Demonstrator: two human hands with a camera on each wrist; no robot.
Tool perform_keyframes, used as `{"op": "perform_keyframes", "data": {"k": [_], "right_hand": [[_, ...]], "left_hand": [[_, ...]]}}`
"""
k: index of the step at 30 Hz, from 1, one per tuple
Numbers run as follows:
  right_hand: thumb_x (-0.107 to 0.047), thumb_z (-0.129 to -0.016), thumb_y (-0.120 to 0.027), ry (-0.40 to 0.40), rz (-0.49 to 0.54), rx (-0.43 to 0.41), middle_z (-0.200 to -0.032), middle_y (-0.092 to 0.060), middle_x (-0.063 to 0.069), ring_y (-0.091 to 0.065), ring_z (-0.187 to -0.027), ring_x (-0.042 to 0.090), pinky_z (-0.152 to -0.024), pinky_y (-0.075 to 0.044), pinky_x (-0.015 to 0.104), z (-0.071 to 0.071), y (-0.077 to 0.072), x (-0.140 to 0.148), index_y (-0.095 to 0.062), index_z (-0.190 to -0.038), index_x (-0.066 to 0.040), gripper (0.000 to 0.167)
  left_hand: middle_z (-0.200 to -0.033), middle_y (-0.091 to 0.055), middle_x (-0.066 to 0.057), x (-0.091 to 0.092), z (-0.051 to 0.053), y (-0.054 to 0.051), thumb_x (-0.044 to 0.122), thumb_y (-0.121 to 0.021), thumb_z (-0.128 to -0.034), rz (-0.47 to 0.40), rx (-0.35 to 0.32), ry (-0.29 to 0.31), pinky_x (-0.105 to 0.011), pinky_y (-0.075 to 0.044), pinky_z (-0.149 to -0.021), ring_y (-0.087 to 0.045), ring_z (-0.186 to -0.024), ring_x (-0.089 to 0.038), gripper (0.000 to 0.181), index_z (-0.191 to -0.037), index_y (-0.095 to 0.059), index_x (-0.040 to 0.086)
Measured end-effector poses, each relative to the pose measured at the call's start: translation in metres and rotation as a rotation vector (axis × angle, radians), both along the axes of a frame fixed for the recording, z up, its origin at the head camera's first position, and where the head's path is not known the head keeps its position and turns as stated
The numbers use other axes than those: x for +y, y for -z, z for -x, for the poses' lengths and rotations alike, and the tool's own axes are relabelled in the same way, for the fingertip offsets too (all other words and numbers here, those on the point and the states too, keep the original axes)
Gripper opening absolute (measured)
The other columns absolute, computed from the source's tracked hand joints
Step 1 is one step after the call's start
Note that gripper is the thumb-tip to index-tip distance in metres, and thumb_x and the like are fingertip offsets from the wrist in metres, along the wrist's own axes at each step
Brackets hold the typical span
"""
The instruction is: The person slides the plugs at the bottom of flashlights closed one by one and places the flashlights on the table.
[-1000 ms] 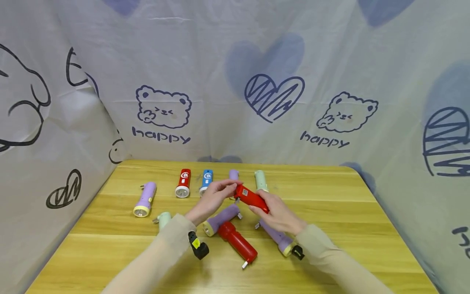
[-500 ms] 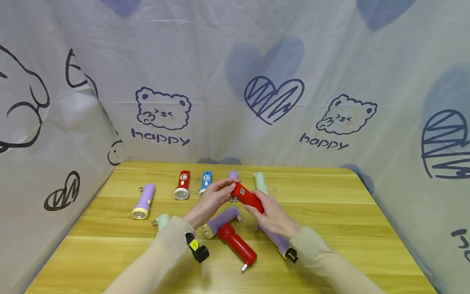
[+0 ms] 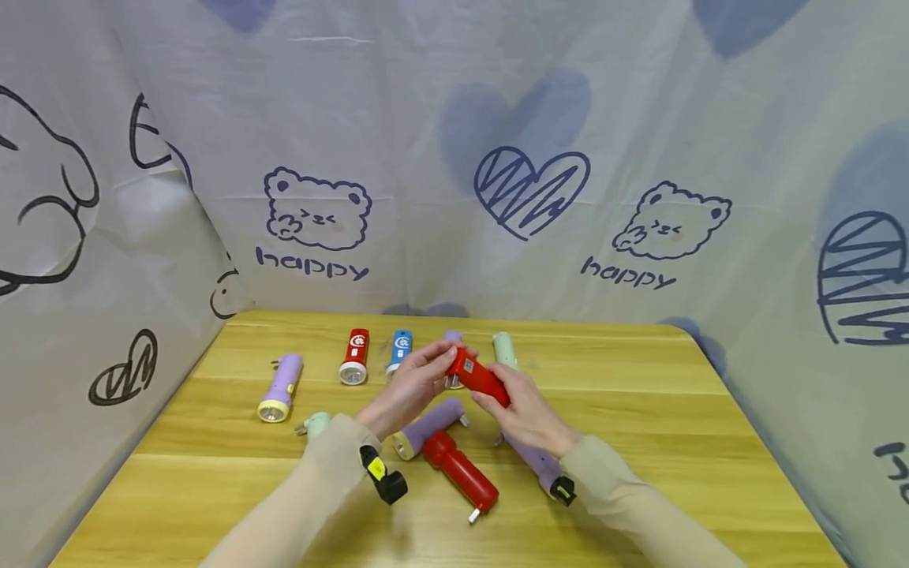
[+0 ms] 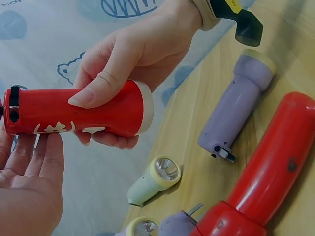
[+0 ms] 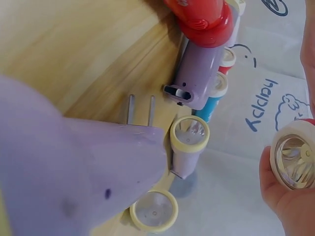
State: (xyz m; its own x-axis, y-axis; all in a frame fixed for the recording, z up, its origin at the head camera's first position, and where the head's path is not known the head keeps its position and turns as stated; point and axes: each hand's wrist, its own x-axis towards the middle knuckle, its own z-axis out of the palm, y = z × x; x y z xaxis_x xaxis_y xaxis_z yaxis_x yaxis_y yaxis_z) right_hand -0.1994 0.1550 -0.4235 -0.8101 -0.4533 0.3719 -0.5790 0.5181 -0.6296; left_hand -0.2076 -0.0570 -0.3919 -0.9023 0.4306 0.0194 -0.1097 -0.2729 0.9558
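Observation:
A red flashlight (image 3: pixel 483 382) is held tilted above the middle of the table. My right hand (image 3: pixel 525 410) grips its body near the white-rimmed head, thumb on top in the left wrist view. At the tail end, my left hand (image 3: pixel 412 383) holds it between thumb and fingers, the fingers reaching underneath. Two metal plug prongs (image 3: pixel 452 381) stick out from that end. Below the hands lie a purple flashlight (image 3: pixel 429 427) and another red flashlight (image 3: pixel 466 476), touching or nearly so. A second purple flashlight (image 3: pixel 529 457) is partly covered by my right hand and wrist.
Along the back stand out a red flashlight (image 3: pixel 357 347), a blue one (image 3: pixel 401 345), a partly hidden purple one (image 3: pixel 452 335) and a mint one (image 3: pixel 504 347). Further left are a purple flashlight (image 3: pixel 286 379) and a mint one (image 3: pixel 317 424) behind my sleeve. A printed curtain (image 3: pixel 426 260) encloses the table.
Both hands keep hold of the red flashlight. It has shifted slightly left and turned a little, so both prongs show now. My right hand has moved slightly left with it.

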Motion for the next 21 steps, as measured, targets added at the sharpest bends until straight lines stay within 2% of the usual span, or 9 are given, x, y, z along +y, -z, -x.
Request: {"op": "perform_keyframes", "data": {"k": [5,9,14,16,21], "right_hand": [[-0.022,-0.099,-0.064,0.001,0.007,0.017,-0.109,-0.068,0.006,-0.061,-0.089,0.016,-0.079,-0.053,0.028,0.002,-0.002,-0.003,-0.060,-0.125,-0.008,0.029],[-0.020,-0.100,-0.063,-0.003,0.004,0.034,-0.110,-0.068,0.007,-0.062,-0.090,0.016,-0.080,-0.054,0.029,0.004,-0.003,-0.005,-0.058,-0.127,-0.008,0.030],[-0.018,-0.100,-0.063,-0.008,0.000,0.067,-0.110,-0.069,0.009,-0.063,-0.090,0.017,-0.080,-0.055,0.031,0.005,-0.005,-0.007,-0.058,-0.128,-0.006,0.031],[-0.018,-0.100,-0.063,-0.004,-0.009,0.077,-0.111,-0.069,0.009,-0.063,-0.091,0.017,-0.080,-0.055,0.031,0.006,-0.006,-0.008,-0.058,-0.129,-0.005,0.032],[-0.017,-0.100,-0.063,-0.001,-0.027,0.099,-0.116,-0.069,0.011,-0.066,-0.096,0.020,-0.083,-0.057,0.036,0.008,-0.006,-0.011,-0.057,-0.132,-0.004,0.036]], "left_hand": [[-0.145,-0.059,-0.012,0.000,0.001,-0.002,0.024,-0.047,-0.1079,0.014,-0.005,0.008,-0.031,-0.046,-0.109,-0.059,-0.122,-0.008,0.043,-0.143,-0.049,0.000],[-0.145,-0.059,-0.011,0.000,0.002,-0.004,0.025,-0.046,-0.1082,-0.009,-0.016,0.002,-0.027,-0.048,-0.107,-0.059,-0.123,-0.008,0.043,-0.144,-0.049,0.000],[-0.134,-0.067,0.000,-0.001,0.002,-0.006,0.024,-0.049,-0.1071,-0.008,-0.011,-0.011,-0.031,-0.044,-0.113,-0.058,-0.126,-0.010,0.040,-0.140,-0.055,0.003],[-0.135,-0.067,-0.002,-0.002,0.003,-0.006,0.023,-0.051,-0.1066,-0.002,-0.006,-0.012,-0.031,-0.044,-0.115,-0.057,-0.128,-0.012,0.039,-0.139,-0.055,0.003],[-0.149,-0.054,-0.018,-0.005,0.004,-0.008,0.020,-0.050,-0.1067,0.019,0.019,-0.009,-0.023,-0.047,-0.110,-0.055,-0.130,-0.013,0.039,-0.141,-0.053,0.001]]}}
